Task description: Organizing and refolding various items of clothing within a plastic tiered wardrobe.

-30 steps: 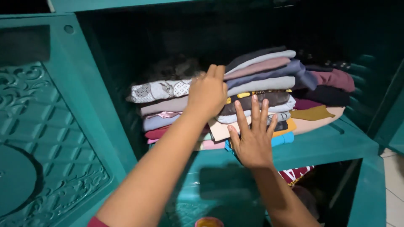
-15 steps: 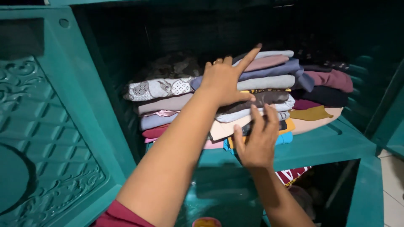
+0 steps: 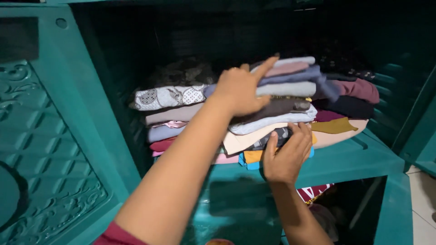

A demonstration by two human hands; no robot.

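A stack of folded clothes (image 3: 290,88) in grey, blue, pink, brown and cream lies on a teal shelf (image 3: 354,159) inside a plastic wardrobe. My left hand (image 3: 240,90) reaches in from the lower left and lies spread against the front of the stack's upper layers, its index finger pointing toward the top garment. Lower down, my right hand (image 3: 286,156) is at the stack's front edge. Its fingers curl onto a dark patterned garment (image 3: 272,136) wedged between a cream piece and an orange one.
A second stack with a patterned white piece (image 3: 168,96) sits to the left, and maroon and dark clothes (image 3: 359,90) to the right. The open teal door (image 3: 50,149) stands at the left. More clothes show in the compartment below (image 3: 318,193).
My left hand has slid down from the top of the stack onto its front upper layers. My right hand's fingers have curled further around the dark garment low in the stack.
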